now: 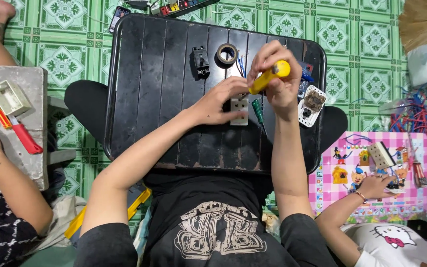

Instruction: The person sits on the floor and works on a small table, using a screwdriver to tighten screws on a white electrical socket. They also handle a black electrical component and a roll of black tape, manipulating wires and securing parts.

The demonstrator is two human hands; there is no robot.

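1. The head view looks straight down at a black tray table (174, 99) on a green tiled floor (362, 39).
2. The person's left hand (221, 101) lies on a white wall socket (239, 111) near the middle of the table. The fingers press it flat so it cannot slide.
3. The right hand (277, 74) is closed tight around a yellow screwdriver (270, 76). Its long side leans: the round yellow end points up and to the right, and the tip points down and left, toward the socket.
4. I think the step in hand is working a screw on the socket. The tip itself is hidden by the fingers, so I cannot tell if it sits in a screw.
5. The next move seems to call for a steady tip and a firm hold on the socket.
6. Just beside the socket lies a green screwdriver (257, 110). A roll of tape (227, 53) and a black breaker (201, 62) sit farther up the table.
7. Another socket plate (312, 105) rests at the right edge.
8. Other people's hands work at both sides.
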